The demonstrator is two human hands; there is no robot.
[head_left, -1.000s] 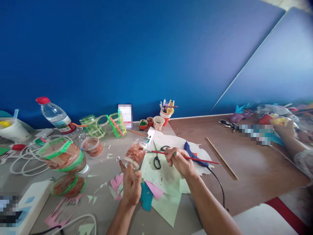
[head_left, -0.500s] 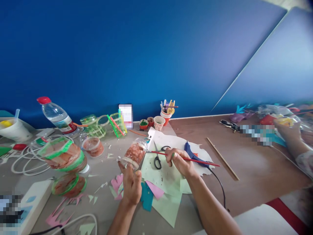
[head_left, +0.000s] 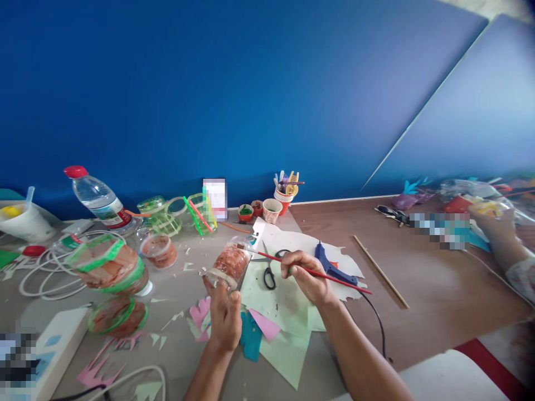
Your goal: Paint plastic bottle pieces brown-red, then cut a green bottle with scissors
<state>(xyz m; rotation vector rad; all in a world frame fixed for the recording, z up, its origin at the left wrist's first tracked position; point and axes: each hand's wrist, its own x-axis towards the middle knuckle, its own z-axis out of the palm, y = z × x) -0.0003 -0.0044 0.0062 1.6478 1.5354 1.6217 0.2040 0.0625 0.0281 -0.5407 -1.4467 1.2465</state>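
Note:
My left hand [head_left: 223, 312] is closed round the lower end of a cut plastic bottle piece [head_left: 229, 264] painted reddish-brown, held tilted above the table. My right hand [head_left: 305, 275] pinches a thin red paintbrush [head_left: 311, 271], whose tip touches the upper end of the bottle piece. Black scissors [head_left: 268, 273] lie on pale green paper [head_left: 280, 303] just below the brush. A blue glue gun [head_left: 331, 267] rests behind my right hand.
Painted bottle pieces with green tape [head_left: 111, 267] and a water bottle [head_left: 98, 199] stand at the left amid white cables. Paint cups [head_left: 271, 210] and a cup of brushes [head_left: 284, 195] sit by the blue wall. A wooden stick [head_left: 380, 271] lies right; another person's hand [head_left: 493, 220] works at far right.
The brush tip has risen slightly toward the bottle piece's upper end, and my right hand has shifted a little with it. My left hand keeps the bottle piece nearly still.

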